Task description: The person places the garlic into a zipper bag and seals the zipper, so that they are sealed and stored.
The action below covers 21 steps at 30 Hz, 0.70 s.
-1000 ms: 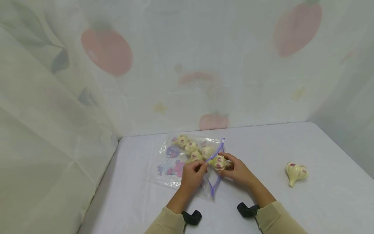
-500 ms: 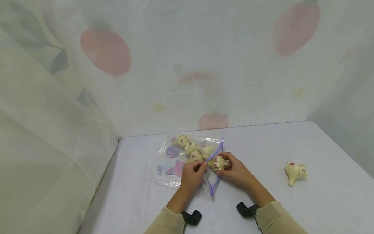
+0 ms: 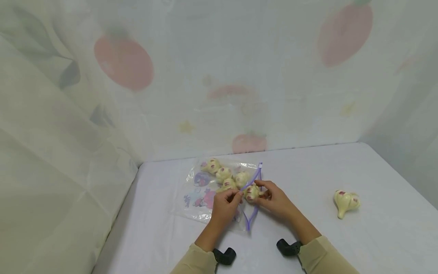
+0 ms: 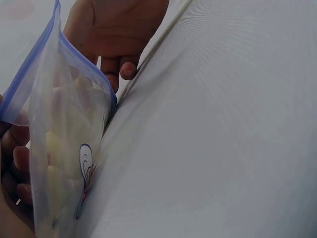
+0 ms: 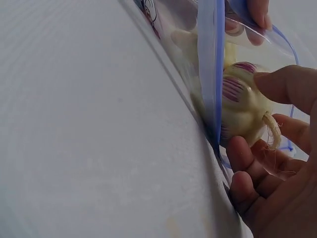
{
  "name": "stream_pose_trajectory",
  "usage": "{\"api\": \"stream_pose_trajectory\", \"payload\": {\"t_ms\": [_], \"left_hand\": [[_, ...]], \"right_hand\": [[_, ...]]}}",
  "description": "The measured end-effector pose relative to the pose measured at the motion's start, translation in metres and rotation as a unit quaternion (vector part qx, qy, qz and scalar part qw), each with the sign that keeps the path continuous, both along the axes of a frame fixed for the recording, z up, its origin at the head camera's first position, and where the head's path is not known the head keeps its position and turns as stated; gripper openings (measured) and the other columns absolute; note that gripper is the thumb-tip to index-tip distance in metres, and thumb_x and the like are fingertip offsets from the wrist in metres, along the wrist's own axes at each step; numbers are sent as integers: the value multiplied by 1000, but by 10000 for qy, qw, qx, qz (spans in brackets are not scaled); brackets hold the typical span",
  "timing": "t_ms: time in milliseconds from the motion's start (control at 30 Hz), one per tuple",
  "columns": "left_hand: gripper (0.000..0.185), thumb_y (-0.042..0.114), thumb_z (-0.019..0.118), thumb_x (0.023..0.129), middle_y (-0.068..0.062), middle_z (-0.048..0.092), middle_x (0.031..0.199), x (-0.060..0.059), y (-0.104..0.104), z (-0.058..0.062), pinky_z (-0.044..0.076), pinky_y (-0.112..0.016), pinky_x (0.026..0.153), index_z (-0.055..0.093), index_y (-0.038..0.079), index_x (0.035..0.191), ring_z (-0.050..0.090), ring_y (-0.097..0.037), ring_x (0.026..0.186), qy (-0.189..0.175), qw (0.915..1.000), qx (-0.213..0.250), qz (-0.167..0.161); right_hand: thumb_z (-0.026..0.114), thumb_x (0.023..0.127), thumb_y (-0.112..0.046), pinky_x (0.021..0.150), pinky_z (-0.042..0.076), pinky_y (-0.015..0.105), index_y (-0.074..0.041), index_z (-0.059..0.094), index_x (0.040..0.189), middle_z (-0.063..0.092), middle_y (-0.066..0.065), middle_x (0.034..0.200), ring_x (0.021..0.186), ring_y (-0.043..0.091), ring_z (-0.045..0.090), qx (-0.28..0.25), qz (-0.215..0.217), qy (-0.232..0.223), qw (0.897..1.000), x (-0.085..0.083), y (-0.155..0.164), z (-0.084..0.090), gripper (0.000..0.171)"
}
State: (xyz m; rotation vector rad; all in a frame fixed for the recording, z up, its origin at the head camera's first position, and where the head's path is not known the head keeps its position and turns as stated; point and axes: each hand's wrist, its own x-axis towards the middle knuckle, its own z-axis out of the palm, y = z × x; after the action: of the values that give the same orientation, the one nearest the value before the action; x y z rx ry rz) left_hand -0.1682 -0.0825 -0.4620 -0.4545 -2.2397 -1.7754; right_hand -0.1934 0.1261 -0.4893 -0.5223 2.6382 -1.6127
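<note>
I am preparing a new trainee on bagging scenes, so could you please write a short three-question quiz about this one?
1. True or false: the right hand holds a garlic bulb at the mouth of the zip bag.
2. Which part of the bag does the left hand pinch? A) the purple zip edge B) a far corner C) nothing
3. Fill in: one loose garlic bulb lies on the table to the person's ____.

Key: 1 true; 2 A; 3 right.
</note>
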Motion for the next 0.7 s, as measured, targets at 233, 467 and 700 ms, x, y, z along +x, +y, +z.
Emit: {"api": "stream_pose_trajectory", "payload": {"t_ms": [233,467,700], "left_hand": [[16,1,66,91,-10,67,65,0,2,-2,42,-17,50,70,-6,76,49,0,54,138,9998,-17,144],[13,0,67,90,-14,68,67,0,2,-1,44,-18,51,72,-5,78,51,1,56,220,9997,-23,108],[11,1,67,90,-19,69,70,1,2,1,46,-18,51,72,-6,83,54,-1,57,167,9998,46,-35]], "right_hand": [[82,80,-15,69,52,22,-12,66,117,61,9,111,76,9,61,-131,-422,86,9990,1,-6,3,41],[83,79,-17,66,47,22,-16,69,88,63,-3,84,73,8,54,-100,-655,218,9976,4,-11,3,17],[79,83,-18,73,53,22,-15,75,91,71,-3,89,81,5,64,-183,-388,141,9990,4,-13,4,10]]}}
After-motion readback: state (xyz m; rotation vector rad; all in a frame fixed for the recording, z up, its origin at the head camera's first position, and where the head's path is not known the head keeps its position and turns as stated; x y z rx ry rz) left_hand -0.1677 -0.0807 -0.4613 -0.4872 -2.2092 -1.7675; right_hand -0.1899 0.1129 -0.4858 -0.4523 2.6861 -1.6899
